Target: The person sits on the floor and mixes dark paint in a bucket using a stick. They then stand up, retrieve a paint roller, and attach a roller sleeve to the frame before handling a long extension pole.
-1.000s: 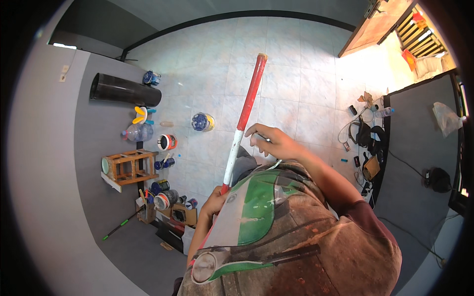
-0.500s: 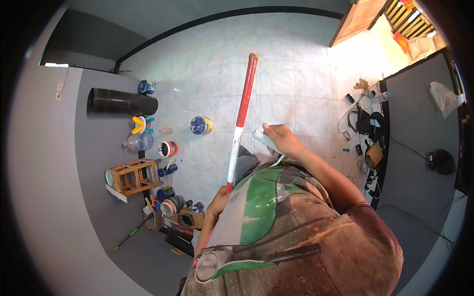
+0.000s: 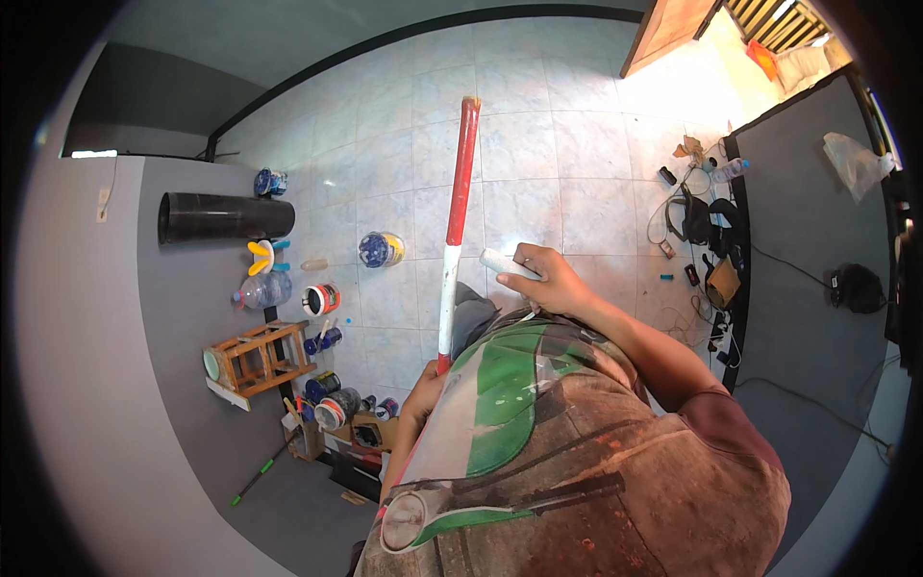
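Note:
A long pole (image 3: 461, 192), red on its upper half and white below with a red lower end, stands slightly tilted in front of me. My left hand (image 3: 420, 397) is closed around that lower end, its fingers partly hidden by the apron. To the right of the pole, my right hand (image 3: 550, 276) grips a small white paint roller (image 3: 502, 263) between thumb and fingers. The roller's pale tip points left toward the pole without touching it. A thin white piece shows below this hand. My stained apron (image 3: 567, 452) fills the lower middle.
Left on the tiled floor (image 3: 519, 144) stand a blue-and-yellow paint can (image 3: 383, 249), an orange-and-white bucket (image 3: 321, 299), a wooden stool (image 3: 260, 359) and a black tube (image 3: 227, 218). Bags and cables (image 3: 707, 231) line the right wall. An open wooden door (image 3: 665, 34) stands far right.
My right hand has turned, bringing its thumb lower across the roller, and the roller has shifted slightly left. The pole has moved a little left in view, as has the room.

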A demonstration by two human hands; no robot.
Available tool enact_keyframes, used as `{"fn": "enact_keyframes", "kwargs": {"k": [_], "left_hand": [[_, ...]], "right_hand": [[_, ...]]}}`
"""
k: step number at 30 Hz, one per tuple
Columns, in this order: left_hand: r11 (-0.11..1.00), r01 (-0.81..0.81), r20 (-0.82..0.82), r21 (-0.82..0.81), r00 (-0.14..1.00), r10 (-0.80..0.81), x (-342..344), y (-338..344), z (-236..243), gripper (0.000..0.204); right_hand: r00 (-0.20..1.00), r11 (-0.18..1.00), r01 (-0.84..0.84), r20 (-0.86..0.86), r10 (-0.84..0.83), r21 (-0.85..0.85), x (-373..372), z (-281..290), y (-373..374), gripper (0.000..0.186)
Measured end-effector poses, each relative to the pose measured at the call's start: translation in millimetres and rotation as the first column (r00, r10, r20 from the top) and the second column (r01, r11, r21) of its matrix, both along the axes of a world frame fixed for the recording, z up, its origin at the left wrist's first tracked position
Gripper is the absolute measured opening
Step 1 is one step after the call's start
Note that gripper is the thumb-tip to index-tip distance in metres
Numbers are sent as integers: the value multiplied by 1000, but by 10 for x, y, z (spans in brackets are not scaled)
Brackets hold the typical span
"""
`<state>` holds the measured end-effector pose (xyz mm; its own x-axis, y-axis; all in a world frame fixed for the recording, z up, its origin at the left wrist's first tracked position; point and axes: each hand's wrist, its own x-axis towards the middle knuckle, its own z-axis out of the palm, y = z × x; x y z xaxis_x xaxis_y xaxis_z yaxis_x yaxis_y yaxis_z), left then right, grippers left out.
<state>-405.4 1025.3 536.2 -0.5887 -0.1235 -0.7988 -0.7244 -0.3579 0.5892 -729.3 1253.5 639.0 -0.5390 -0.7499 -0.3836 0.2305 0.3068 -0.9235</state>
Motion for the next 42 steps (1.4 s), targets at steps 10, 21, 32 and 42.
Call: {"fn": "enact_keyframes", "kwargs": {"k": [10,21,32,42], "left_hand": [[990,-26,44,-137,999,32,36,77,-11,19],[996,58,-24,-66,998,-60,2,-18,-15,20],[993,50,9,-106,999,-49,-2,-26,82,33],[983,170,-14,-75,985,-172,-31,-172,216,29]], "right_hand": [[977,942,25,207,48,-336,-157,-187,9,25],[894,977,33,-443,65,210,-2,-67,-287,30],[797,992,-112,-601,49,-67,54,83,-277,25],[975,977,-47,203,89,-206,-128,64,-282,28]]}}
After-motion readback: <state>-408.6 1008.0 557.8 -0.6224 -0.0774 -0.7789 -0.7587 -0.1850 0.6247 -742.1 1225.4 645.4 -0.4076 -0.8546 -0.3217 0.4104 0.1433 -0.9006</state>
